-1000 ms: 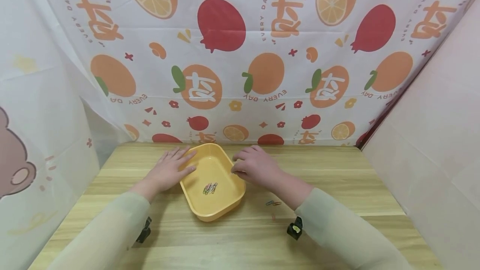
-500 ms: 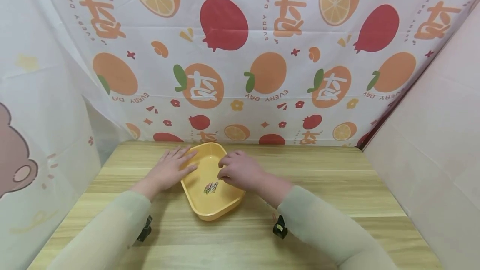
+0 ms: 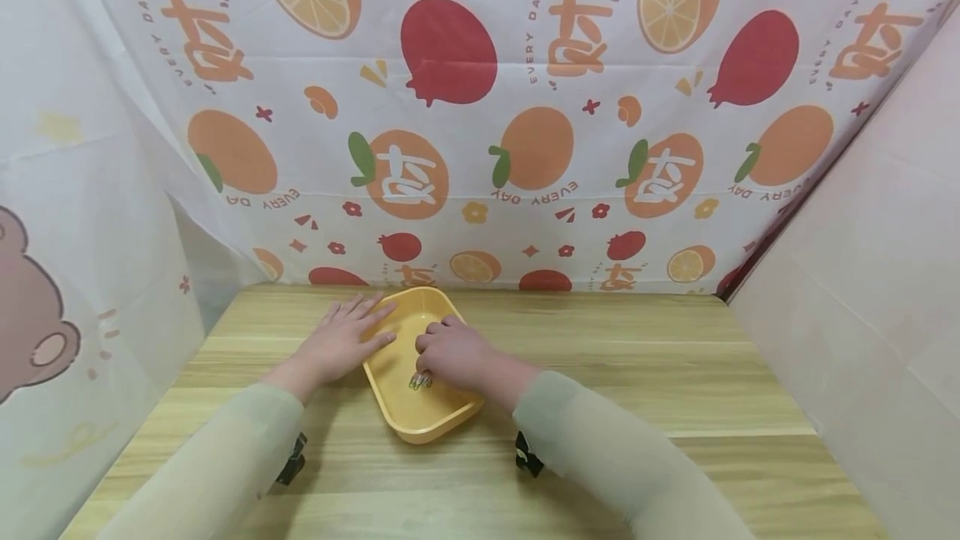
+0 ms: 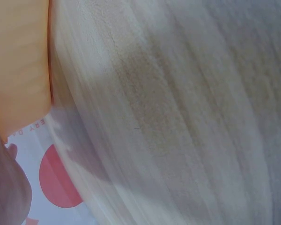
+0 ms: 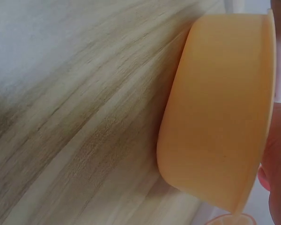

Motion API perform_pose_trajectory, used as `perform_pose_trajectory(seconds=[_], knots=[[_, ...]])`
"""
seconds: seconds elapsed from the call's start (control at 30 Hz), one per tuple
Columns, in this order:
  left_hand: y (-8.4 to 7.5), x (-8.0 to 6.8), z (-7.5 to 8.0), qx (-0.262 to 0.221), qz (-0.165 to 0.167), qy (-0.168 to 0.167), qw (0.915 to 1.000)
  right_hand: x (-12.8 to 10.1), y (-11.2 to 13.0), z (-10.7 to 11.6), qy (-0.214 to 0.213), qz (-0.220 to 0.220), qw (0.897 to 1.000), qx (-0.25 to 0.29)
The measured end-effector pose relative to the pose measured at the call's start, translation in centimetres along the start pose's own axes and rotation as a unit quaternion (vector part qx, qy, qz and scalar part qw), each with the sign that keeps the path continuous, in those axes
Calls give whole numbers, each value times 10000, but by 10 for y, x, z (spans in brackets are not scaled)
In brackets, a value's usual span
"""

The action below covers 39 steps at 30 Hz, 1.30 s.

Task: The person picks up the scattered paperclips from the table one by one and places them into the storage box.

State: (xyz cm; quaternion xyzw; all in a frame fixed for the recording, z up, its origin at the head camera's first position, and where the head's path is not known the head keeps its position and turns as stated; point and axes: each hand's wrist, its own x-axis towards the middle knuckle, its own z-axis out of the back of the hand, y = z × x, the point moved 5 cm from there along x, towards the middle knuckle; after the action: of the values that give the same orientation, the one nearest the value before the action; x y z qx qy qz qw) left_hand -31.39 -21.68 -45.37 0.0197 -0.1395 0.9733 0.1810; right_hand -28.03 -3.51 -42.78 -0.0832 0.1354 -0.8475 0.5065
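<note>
Fruit-printed white cloth behind a pale wooden worktop (image 3: 637, 373), with both hands at a shallow yellow plastic tray (image 3: 420, 427).

Left hand (image 3: 337, 344) laid flat with straight, spread fingers, fingertips touching the tray's left rim near its far corner. Right hand (image 3: 450, 354) reaching down inside the tray, fingers curled over a small bunch of coloured paper clips (image 3: 417, 381) on the tray floor; cannot tell whether pinching them or only touching. Tray near the worktop's middle, slightly left, turned at an angle, between the two pale green sleeves (image 3: 615, 457). From the right wrist view, tray's rounded outer wall (image 5: 215, 117) standing on the wood grain.
</note>
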Motion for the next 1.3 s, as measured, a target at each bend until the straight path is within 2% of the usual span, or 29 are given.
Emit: perform_pose_trajectory(seconds=[0.27, 0.5, 0.7, 0.9, 1.1, 1.3], knots=[[-3, 1, 1, 2, -31, 24, 10000, 4, -4, -10, 285, -186, 9994, -32], [-3, 1, 2, 28, -21, -1, 10000, 1, -9, -11, 232, -282, 9991, 216], [-4, 0, 3, 59, -12, 9, 10000, -3, -17, -15, 11, -508, 9975, 491], [-1, 0, 2, 17, -18, 6, 10000, -12, -24, -9, -239, -765, 9935, 802], [1, 0, 1, -22, -6, -25, 10000, -27, -30, 2, -471, -1138, 9845, 1248], [1, 0, -2, -49, -60, -53, 10000, -47, -36, 2, -632, -1444, 9747, 1583]])
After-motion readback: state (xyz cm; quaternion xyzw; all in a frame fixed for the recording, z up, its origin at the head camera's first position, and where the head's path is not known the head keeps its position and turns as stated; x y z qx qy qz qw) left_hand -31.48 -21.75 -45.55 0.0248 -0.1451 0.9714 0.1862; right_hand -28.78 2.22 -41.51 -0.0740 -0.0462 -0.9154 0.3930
